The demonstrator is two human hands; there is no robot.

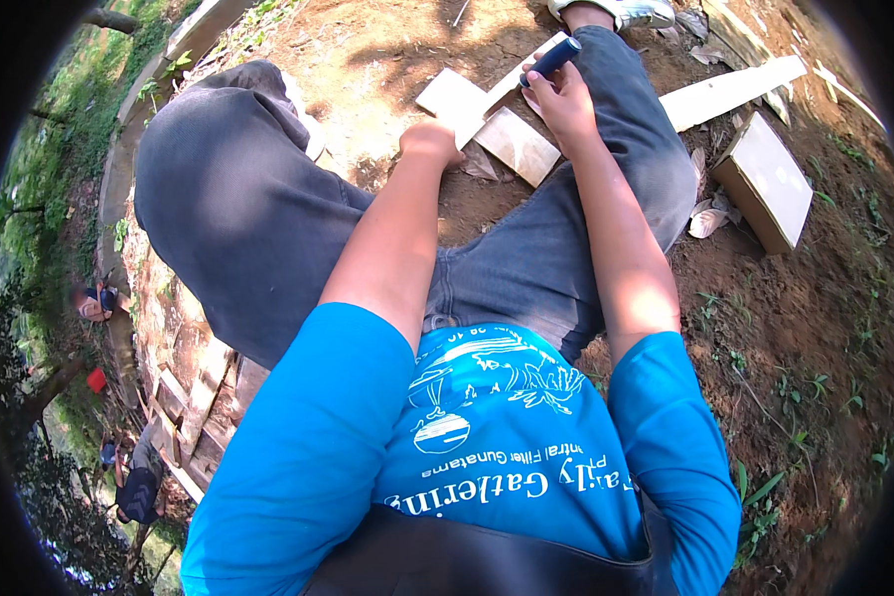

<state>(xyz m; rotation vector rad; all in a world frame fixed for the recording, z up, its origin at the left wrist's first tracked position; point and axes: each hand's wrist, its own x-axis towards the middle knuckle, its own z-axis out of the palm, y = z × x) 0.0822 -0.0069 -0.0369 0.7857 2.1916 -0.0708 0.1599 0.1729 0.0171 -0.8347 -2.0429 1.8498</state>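
Observation:
I sit on a low brick wall with my legs in grey trousers spread over bare soil. My left hand (pixel 430 141) is closed and rests on a pale flat wooden piece (pixel 454 99) lying on the ground between my legs. My right hand (pixel 558 96) grips a dark blue cylindrical tool handle (pixel 552 60), held over a narrow pale strip (pixel 522 68) next to my right knee. A second flat wooden piece (pixel 519 145) lies just below, beside my right wrist.
A long pale plank (pixel 730 91) lies past my right leg, and a thick rectangular block (pixel 766 179) sits on the soil at the right. Wood chips (pixel 707 221) lie near it. Bricks and boards (pixel 184 417) line the wall at left, with people farther down.

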